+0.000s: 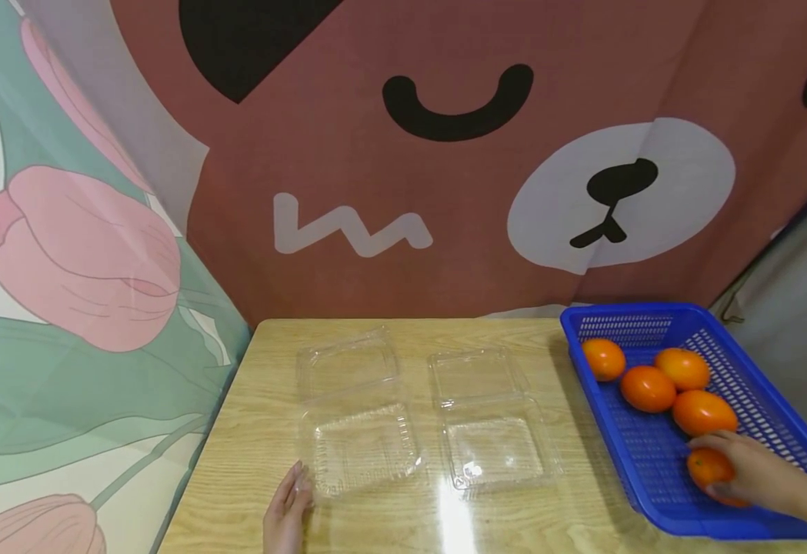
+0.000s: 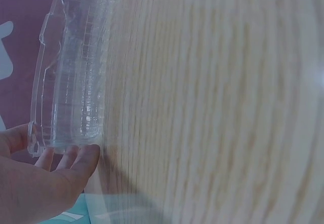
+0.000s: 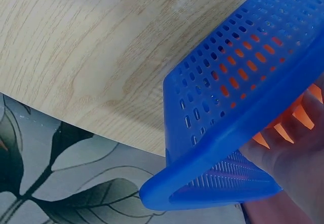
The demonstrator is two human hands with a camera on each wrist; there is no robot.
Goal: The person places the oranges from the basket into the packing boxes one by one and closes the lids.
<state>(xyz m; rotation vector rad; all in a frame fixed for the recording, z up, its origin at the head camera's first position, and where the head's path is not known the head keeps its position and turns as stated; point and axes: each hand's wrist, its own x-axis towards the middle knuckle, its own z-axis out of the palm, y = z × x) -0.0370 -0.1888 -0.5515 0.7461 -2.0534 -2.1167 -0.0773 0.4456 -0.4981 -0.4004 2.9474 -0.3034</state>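
The right hand [image 1: 756, 471] curls round the nearest orange fruit [image 1: 709, 468], low in the blue basket [image 1: 652, 469] at the right of the wooden table [image 1: 548, 523]. Four other fruits [image 1: 648, 389] lie farther off in it. The left hand [image 1: 285, 512] seems to pinch the near left corner of the left clear container [image 1: 365, 458], though the see-through plastic blurs the contact; the right clear container [image 1: 493, 454] stands between it and the basket, lid open.

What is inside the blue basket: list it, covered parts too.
Five orange fruits show inside the blue basket; the right hand grips the nearest one. That hand covers part of it, and the fruits hide whatever lies directly beneath them.
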